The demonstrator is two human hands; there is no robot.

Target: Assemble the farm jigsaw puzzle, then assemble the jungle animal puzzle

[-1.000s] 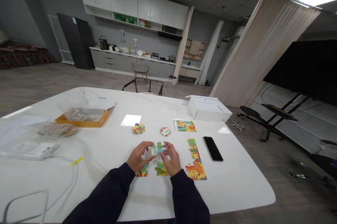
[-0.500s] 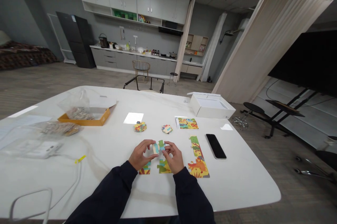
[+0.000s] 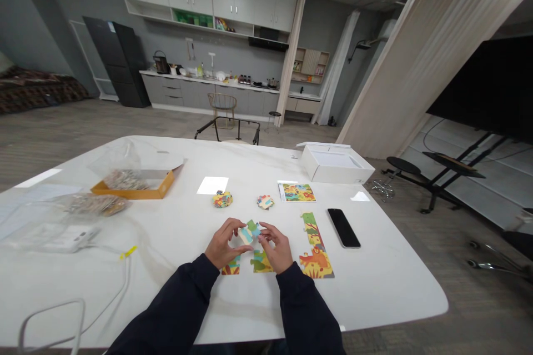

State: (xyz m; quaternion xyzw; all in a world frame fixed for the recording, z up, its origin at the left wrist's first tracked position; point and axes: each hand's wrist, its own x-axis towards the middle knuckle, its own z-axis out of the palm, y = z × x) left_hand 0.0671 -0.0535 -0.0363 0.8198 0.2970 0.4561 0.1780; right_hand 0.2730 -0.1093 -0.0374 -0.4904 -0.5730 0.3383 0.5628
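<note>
Held pieces (image 3: 247,235): small, flat, pale blue, cream and green puzzle pieces, raised over the table (image 3: 375,283) between both hands; whether they are interlocked, I cannot tell
Left hand (image 3: 224,244): thumb and fingers clamped on the cream and blue side
Right hand (image 3: 275,248): thumb and fingers closed on the green and blue side
Handling: probably light, stiff card, not very slippery; tabs look the likeliest part to bend or fray
Where to hold: opposite edges, fingertips away from the tabs and notches
Under the hands: a leaf piece (image 3: 231,269) and a green animal section (image 3: 262,264), both partly covered by the fingers, so the view of them is blocked
To the right: the lion strip (image 3: 317,260), with the phone (image 3: 343,228) near it
Beyond: left pile (image 3: 222,199), right pile (image 3: 265,202) and picture card (image 3: 298,193)
</note>
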